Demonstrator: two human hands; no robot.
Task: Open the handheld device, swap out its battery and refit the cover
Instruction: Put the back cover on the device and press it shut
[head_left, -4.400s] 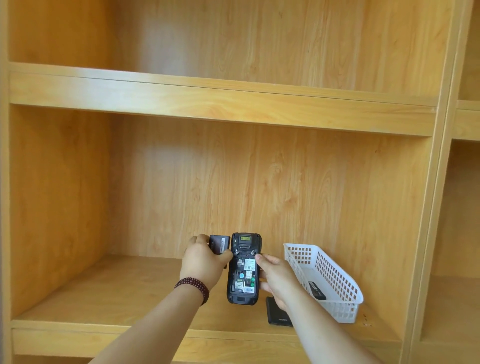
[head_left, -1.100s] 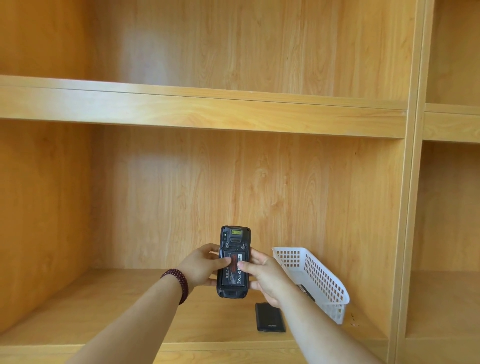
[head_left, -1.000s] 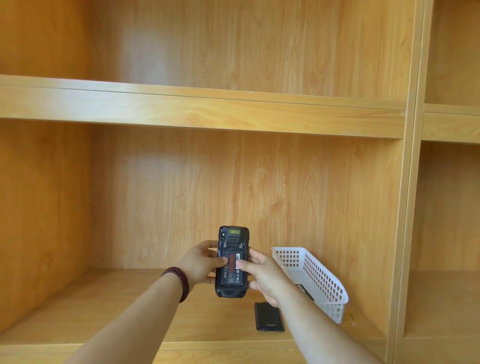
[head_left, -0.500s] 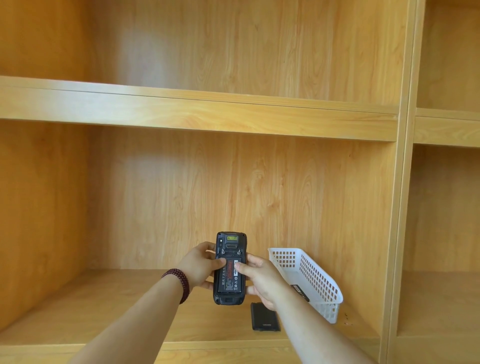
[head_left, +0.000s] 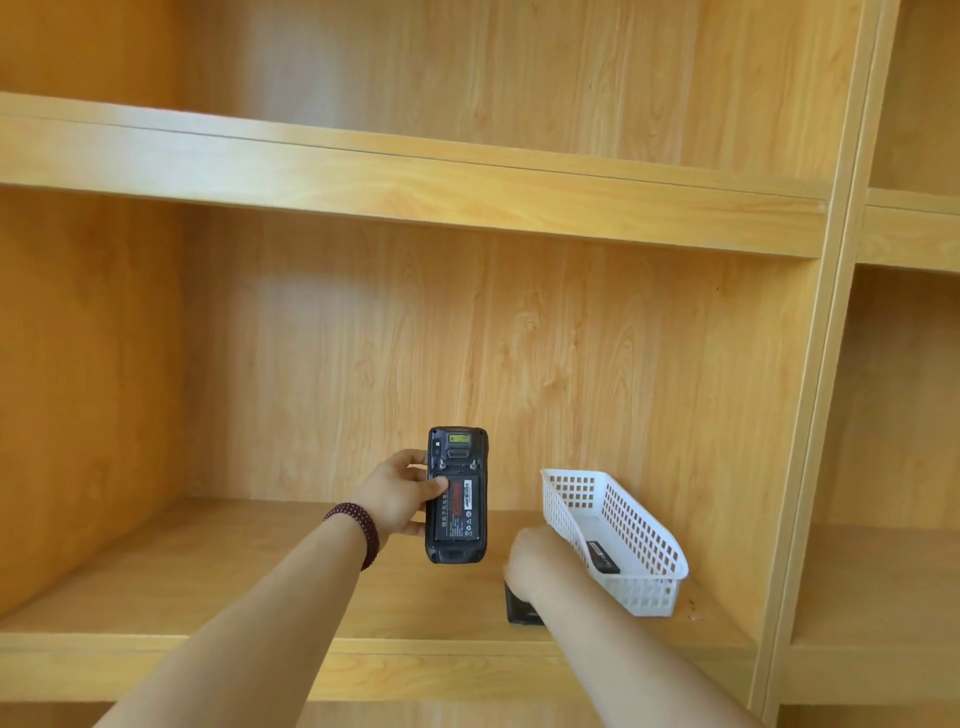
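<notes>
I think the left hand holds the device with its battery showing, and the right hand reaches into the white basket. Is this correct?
Not quite. In the head view the right hand is beside the white basket, down on the black cover lying on the shelf. The left hand does hold the device, battery showing.

Basket (head_left: 644, 525) right of device (head_left: 456, 493) (cover (head_left: 519, 610) perhaps beneath hand (head_left: 535, 564)).

single head cam, looks forward and slightly down into wooden shelf unit (head_left: 405, 192) from arm's reach; no second view.
</notes>
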